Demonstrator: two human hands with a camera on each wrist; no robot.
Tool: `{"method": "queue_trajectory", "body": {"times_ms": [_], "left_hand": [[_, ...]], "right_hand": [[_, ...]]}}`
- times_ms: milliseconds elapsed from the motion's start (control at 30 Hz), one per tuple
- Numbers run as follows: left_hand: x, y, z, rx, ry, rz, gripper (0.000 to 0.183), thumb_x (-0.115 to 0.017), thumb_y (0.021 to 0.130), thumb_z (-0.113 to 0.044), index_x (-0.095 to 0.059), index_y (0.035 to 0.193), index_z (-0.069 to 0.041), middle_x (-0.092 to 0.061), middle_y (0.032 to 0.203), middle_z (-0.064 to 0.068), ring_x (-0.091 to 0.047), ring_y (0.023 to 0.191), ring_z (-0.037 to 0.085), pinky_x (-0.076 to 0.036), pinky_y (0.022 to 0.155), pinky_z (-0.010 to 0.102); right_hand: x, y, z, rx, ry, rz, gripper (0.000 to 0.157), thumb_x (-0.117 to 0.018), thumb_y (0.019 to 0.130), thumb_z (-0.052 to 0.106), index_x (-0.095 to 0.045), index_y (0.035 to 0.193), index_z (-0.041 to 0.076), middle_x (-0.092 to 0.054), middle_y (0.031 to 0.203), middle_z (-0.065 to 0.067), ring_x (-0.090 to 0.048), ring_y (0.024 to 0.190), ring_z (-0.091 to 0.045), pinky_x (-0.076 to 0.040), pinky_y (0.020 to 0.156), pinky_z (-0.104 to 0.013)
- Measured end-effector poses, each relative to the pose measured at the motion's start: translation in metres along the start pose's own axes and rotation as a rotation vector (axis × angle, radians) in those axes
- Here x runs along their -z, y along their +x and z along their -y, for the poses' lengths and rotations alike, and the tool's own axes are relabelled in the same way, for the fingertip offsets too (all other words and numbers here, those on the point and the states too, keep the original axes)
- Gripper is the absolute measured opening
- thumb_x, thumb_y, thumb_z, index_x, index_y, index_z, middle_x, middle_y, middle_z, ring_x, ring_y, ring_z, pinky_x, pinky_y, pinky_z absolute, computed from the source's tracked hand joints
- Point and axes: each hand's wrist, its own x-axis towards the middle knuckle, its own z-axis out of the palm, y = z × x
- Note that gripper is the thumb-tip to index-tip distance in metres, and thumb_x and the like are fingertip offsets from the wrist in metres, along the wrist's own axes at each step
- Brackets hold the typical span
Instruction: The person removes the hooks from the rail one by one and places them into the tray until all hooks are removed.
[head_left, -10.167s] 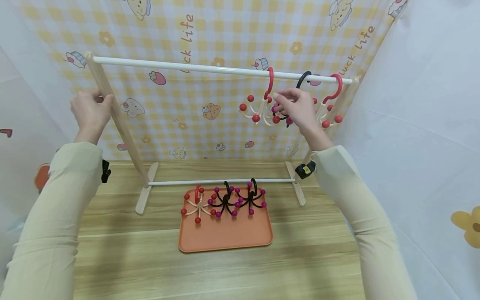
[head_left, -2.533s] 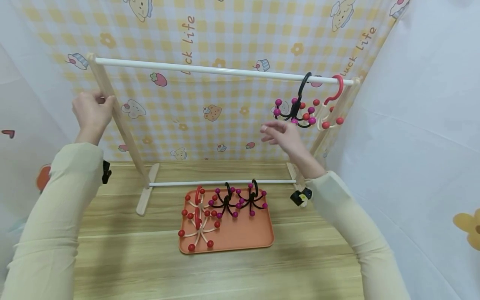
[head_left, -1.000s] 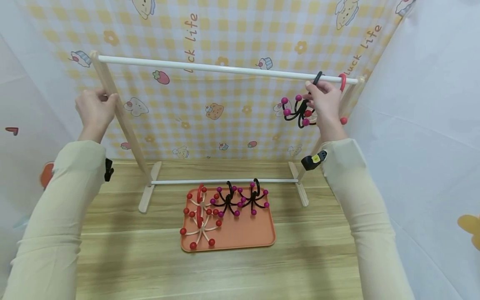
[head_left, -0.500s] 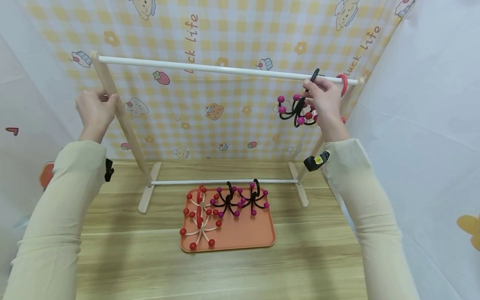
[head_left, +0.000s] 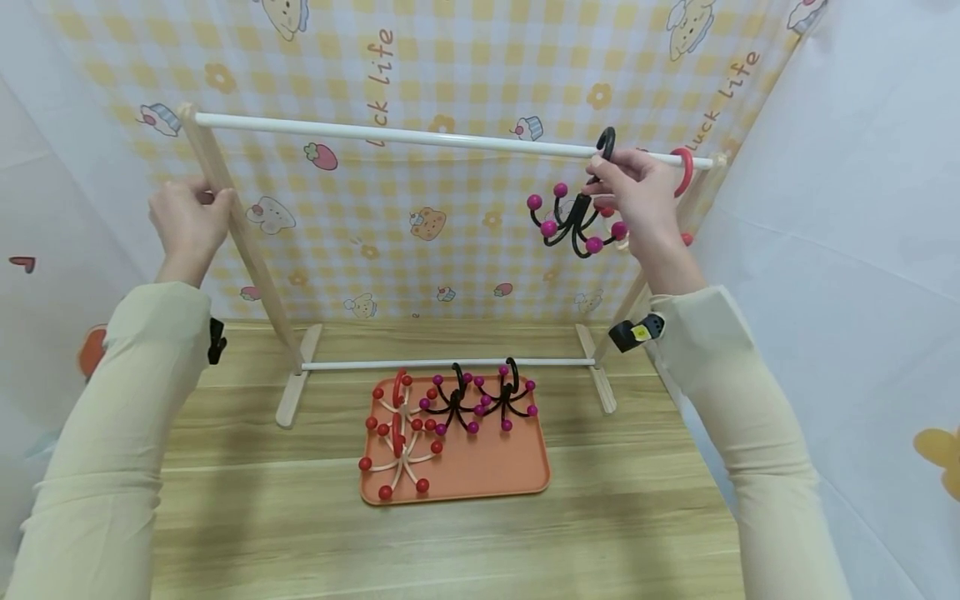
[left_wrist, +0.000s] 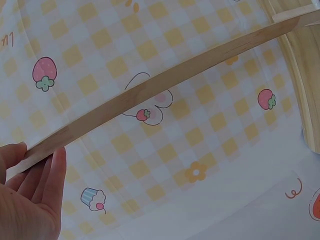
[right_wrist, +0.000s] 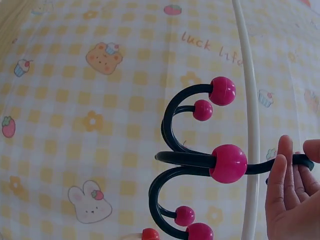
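My right hand (head_left: 647,200) pinches the neck of a black multi-arm hanger (head_left: 576,218) with magenta ball tips. In the head view its hook stands at and above the white rod (head_left: 390,136). The right wrist view shows its curved arms and magenta balls (right_wrist: 227,163) large, with thumb and fingers of the right hand (right_wrist: 295,200) around the hook end. On the other side, my left hand (head_left: 191,223) grips the wooden left post (head_left: 251,250) of the rack between thumb and fingers.
One red-hooked hanger (head_left: 686,172) hangs at the rod's right end, partly hidden behind the right hand. An orange tray (head_left: 495,467) on the table holds two red-balled hangers (head_left: 402,454) and two black hangers (head_left: 454,400). A lower white bar (head_left: 360,365) runs behind the tray.
A red-hooked hanger has gone from the rod to the tray's front left. Over the last second, the right hand has lifted the black hanger's hook and moved it left. The left hand stays put.
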Motion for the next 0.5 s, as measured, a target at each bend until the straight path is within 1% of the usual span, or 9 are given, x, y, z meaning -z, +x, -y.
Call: {"method": "queue_trajectory", "body": {"times_ms": [133, 267, 500], "left_hand": [[0.0, 0.0, 0.0, -0.001, 0.002, -0.002, 0.039, -0.046, 0.088, -0.029, -0.054, 0.12, -0.008, -0.056, 0.112, 0.014, -0.053, 0.101, 0.025, -0.038, 0.057, 0.014], [0.0, 0.0, 0.0, 0.0, -0.005, 0.004, 0.039, -0.046, 0.089, -0.029, -0.054, 0.12, -0.008, -0.055, 0.113, 0.015, -0.05, 0.105, 0.027, -0.039, 0.059, 0.015], [0.0, 0.0, 0.0, -0.002, -0.006, 0.002, 0.039, -0.046, 0.089, -0.029, -0.054, 0.12, -0.008, -0.055, 0.113, 0.014, -0.051, 0.104, 0.027, -0.04, 0.059, 0.014]], "right_hand": [[-0.005, -0.008, -0.004, 0.022, 0.002, 0.056, 0.027, -0.066, 0.079, 0.016, -0.06, 0.101, 0.001, -0.062, 0.092, -0.012, -0.061, 0.072, -0.02, -0.049, 0.068, -0.026], [-0.009, -0.016, -0.011, 0.036, -0.004, 0.094, 0.026, -0.065, 0.08, 0.015, -0.059, 0.1, -0.002, -0.063, 0.089, -0.01, -0.061, 0.07, -0.019, -0.049, 0.067, -0.026], [-0.015, -0.029, -0.03, 0.038, -0.018, 0.155, 0.016, -0.063, 0.082, 0.013, -0.062, 0.093, 0.001, -0.065, 0.084, -0.007, -0.061, 0.067, -0.017, -0.049, 0.066, -0.026]]}}
